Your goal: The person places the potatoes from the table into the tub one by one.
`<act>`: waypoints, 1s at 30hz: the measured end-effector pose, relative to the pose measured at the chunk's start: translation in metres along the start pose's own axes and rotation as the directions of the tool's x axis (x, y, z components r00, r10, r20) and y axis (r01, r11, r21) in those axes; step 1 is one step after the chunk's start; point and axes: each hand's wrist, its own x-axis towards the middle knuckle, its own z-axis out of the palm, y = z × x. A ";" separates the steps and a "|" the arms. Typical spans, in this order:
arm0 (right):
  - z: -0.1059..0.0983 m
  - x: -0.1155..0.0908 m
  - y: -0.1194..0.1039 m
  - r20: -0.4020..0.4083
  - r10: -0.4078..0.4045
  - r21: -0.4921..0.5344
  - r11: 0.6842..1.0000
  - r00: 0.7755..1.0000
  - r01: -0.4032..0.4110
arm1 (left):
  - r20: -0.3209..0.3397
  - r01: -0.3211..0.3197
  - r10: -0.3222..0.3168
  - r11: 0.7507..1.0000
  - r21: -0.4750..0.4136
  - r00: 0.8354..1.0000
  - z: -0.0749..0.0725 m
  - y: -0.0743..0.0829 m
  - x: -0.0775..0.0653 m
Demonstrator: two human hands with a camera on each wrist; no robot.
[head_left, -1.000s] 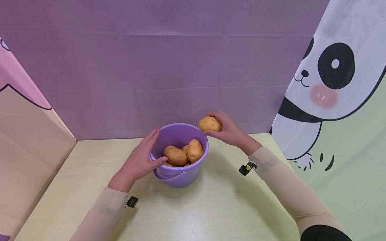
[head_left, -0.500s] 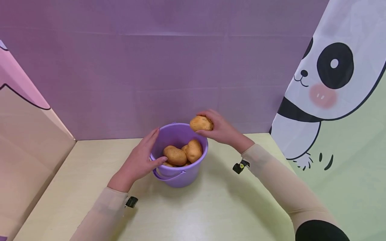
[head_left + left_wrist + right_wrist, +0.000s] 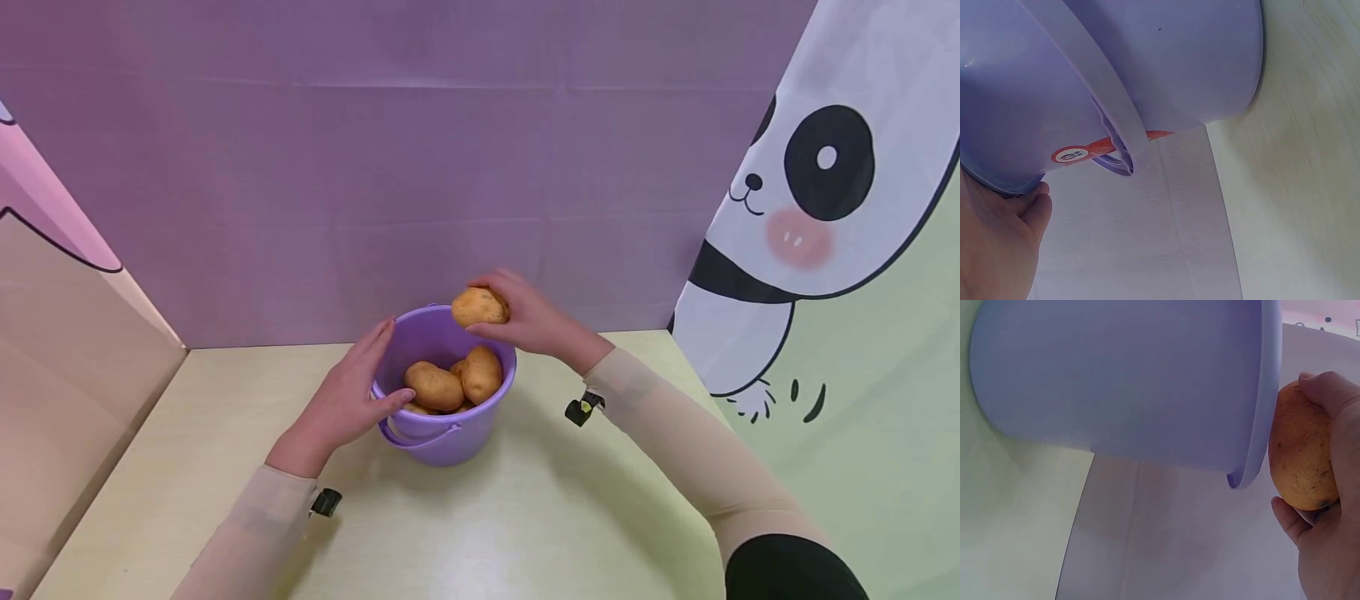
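A purple bucket (image 3: pixel 448 448) stands upright on the table, its handle hanging down in front. Several potatoes (image 3: pixel 435 387) lie inside it. My left hand (image 3: pixel 343 404) holds the bucket's left rim, thumb over the near edge and fingers along the far left side. In the left wrist view its fingertips (image 3: pixel 1036 212) are right at the rim. My right hand (image 3: pixel 531 318) grips another potato (image 3: pixel 477 307) between thumb and fingers, above the bucket's far right rim. From the right wrist, that potato (image 3: pixel 1302 450) shows just beyond the rim, with dark specks on its skin.
The pale wooden table (image 3: pixel 450 533) ends at a purple backdrop (image 3: pixel 435 167) close behind the bucket. A panda-print cloth (image 3: pixel 847 250) hangs at the right, a pink and beige one (image 3: pixel 67 350) at the left.
My right hand has moved left with the potato, from beside the bucket to over its far right rim. The left hand and the bucket have stayed in place.
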 end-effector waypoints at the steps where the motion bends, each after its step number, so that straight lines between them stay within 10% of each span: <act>1: 0.001 0.002 -0.001 0.006 -0.001 -0.003 1.000 1.000 0.001 | -0.003 -0.002 0.002 1.000 0.001 1.000 0.000 0.000 0.000; 30: 0.014 0.033 -0.018 0.132 -0.073 -0.076 0.994 0.989 0.084 | 0.017 0.016 -0.016 1.000 -0.001 1.000 -0.001 0.003 0.001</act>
